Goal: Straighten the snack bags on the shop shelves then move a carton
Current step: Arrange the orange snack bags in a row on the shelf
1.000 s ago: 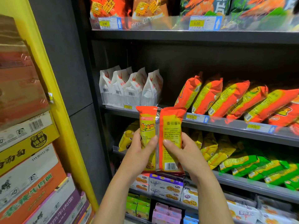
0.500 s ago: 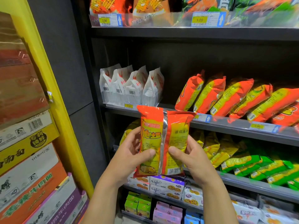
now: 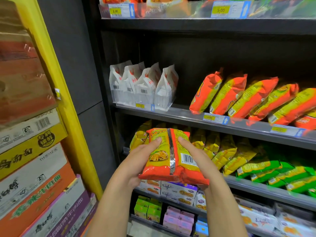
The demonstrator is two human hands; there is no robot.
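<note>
Orange and yellow, the snack bag (image 3: 171,155) is held back side up in front of the shelves (image 3: 213,115), below the row of orange bags (image 3: 242,98). The left hand (image 3: 142,158) grips its left edge, the right hand (image 3: 196,156) its right, thumbs on top. Cartons (image 3: 32,151) are stacked at left.

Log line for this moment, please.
step: straightening | left hand: holds bag | right hand: holds bag | bag: off shelf, seam up

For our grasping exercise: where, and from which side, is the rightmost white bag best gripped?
Probably grip the white bag by its pointed top, from the right: it stands upright, bare shelf lies that side, other bags crowd its left.
</note>
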